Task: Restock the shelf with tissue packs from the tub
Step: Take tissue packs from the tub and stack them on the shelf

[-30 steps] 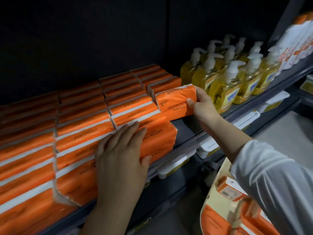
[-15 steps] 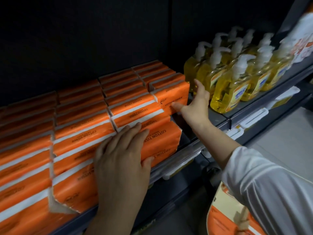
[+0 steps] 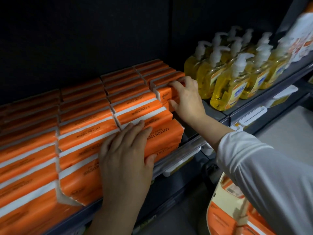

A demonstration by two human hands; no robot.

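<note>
Tub (image 3: 213, 197) sits nearest, low at the right, its cream rim showing under a white sleeve (image 3: 262, 170); orange spare packs (image 3: 220, 219) lie inside it.

Just beyond, the left hand (image 3: 126, 155) lies flat on the front of the stocked tissue packs (image 3: 88, 133). Its fingers are straight and spread over the top faces, and the thumb hooks over the front edge of the rightmost front pack. It holds nothing. These packs fill the shelf (image 3: 215, 114) in tight rows running back to the dark rear wall, orange with white bands. Clear label holders (image 3: 179, 160) hang along the shelf's front lip.

Farther back, the right hand (image 3: 188, 97) reaches to the right end of the rows and grips the end pack (image 3: 165, 94). The fingers curl over its top and the thumb presses in from below. That pack stands on the shelf in line with its neighbours, touching them on its left side.

Beyond it to the right, yellow soap bottles (image 3: 227, 85) with white pumps stand in rows on the same shelf level, near the hand but apart from it.
</note>
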